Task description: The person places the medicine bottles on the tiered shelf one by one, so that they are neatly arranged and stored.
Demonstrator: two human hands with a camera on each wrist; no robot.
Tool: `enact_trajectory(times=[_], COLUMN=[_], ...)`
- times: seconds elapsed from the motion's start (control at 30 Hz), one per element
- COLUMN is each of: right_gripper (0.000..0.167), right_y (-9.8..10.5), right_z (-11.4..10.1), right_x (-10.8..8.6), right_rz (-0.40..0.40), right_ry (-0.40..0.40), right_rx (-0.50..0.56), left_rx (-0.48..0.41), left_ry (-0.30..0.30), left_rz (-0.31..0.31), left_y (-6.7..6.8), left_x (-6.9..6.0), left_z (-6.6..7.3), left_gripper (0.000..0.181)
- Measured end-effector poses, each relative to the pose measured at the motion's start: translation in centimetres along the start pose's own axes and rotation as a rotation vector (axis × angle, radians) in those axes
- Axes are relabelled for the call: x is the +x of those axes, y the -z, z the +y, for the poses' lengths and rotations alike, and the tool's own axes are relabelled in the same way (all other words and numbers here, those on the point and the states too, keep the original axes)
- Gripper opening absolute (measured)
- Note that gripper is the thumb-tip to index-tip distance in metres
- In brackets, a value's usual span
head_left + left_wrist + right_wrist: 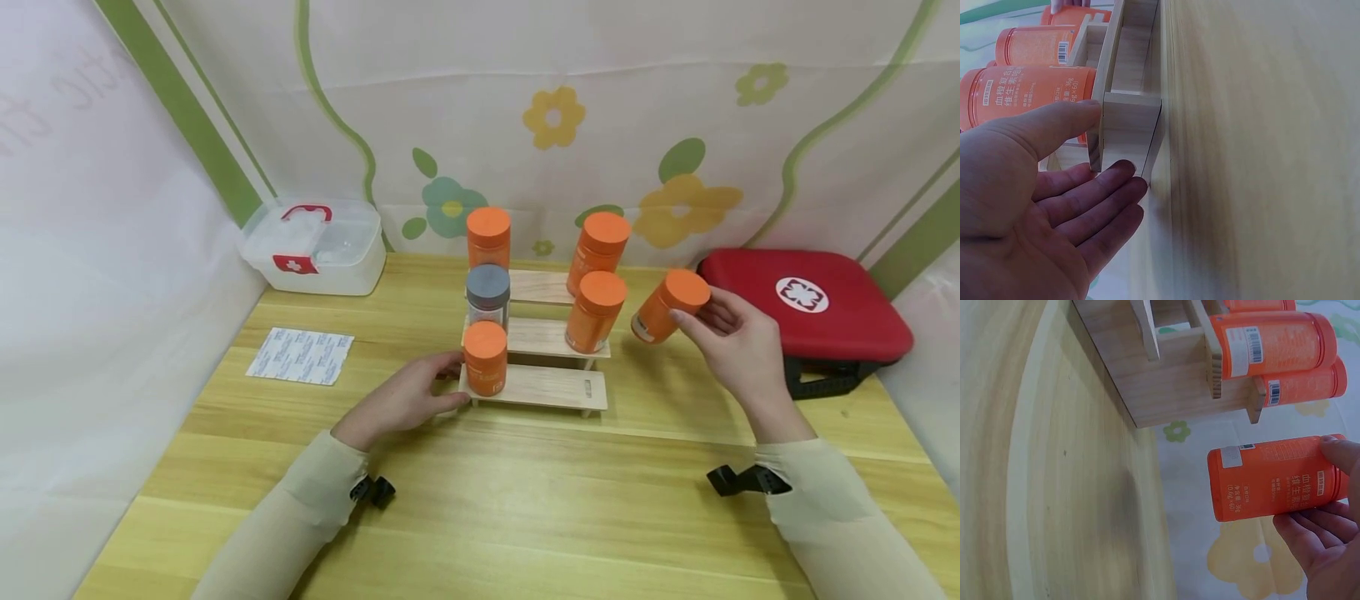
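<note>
A three-step wooden rack (551, 387) stands on the table and carries several orange supplement bottles. My left hand (408, 394) holds the left end of its lowest step, thumb in front and fingers behind, beside an orange bottle (486, 358). Right of the rack, my right hand (738, 346) grips another orange bottle (1272, 478) near its lid, tilted and raised off the table. A grey-lidded bottle (488, 287) is on the middle step's left, an orange bottle (595, 312) on its right. Orange bottles stand at the top step's left (489, 233) and right (597, 250).
A clear white first-aid box (337, 258) with a red handle sits at the back left. In front of it lies a white printed packet (300, 356). A red first-aid case (810, 304) is at the right. A patterned curtain (465, 100) hangs behind the table.
</note>
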State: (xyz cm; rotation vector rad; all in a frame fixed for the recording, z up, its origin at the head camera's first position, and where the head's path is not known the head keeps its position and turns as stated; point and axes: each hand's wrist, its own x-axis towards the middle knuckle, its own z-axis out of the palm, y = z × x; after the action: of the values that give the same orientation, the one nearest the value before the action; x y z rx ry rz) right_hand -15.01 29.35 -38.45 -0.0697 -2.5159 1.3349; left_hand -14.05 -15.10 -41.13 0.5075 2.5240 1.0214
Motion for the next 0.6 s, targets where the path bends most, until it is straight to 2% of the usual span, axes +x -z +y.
enact_trajectory(times=[0.37,0.6], right_gripper=[0.056,0.055], right_y=[0.4,0.6], right_z=[-0.7,-1.2], right_x=[-2.0,-2.9], right_rz=[0.011,0.013], right_ry=[0.075,0.119], right_rx=[0.069,0.076], left_rx=[0.002,0.001], left_ry=[-0.007,-0.009], left_rz=[0.004,0.004], left_y=[0.0,0.0], left_x=[0.0,-0.1], left_z=[0.0,0.0], left_gripper=[0.067,0.065])
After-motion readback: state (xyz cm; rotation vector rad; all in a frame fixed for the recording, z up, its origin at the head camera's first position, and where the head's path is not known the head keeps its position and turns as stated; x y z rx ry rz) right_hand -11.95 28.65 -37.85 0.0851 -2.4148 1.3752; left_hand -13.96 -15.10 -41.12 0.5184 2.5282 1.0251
